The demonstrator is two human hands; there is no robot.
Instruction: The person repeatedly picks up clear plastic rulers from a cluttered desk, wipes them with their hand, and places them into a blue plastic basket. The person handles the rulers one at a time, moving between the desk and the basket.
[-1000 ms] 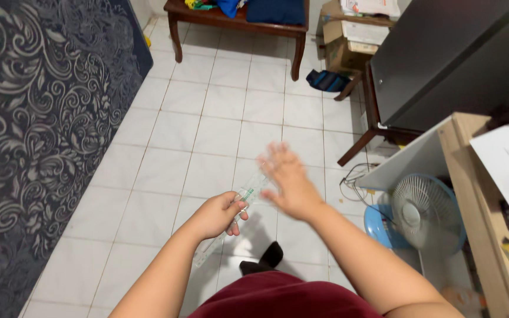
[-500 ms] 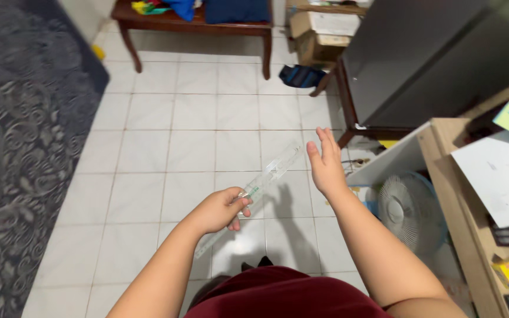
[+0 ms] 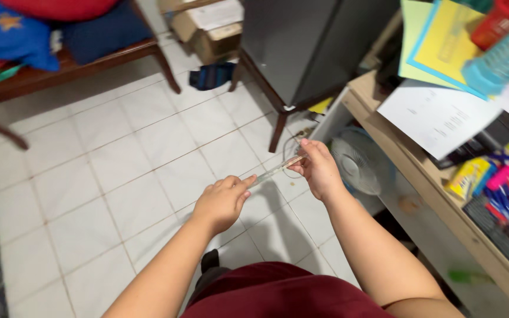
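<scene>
A thin clear tube-like stick (image 3: 273, 171) stretches between my two hands above the white tiled floor. My left hand (image 3: 222, 202) pinches its lower end with curled fingers. My right hand (image 3: 318, 168) grips the upper end between thumb and fingertips. Both hands hover in front of my dark red clothing (image 3: 278, 294).
A light wooden shelf (image 3: 431, 194) stands at the right with papers (image 3: 437, 115), pens and small packs. A small fan (image 3: 357, 162) sits under it. A dark cabinet (image 3: 307, 47) stands behind, cardboard boxes (image 3: 207, 29) beyond. A wooden bench (image 3: 66, 68) with cushions is at the upper left.
My right hand, which was open and apart from the stick, has come in and closed on its upper end. The view has swung to the right toward the shelf.
</scene>
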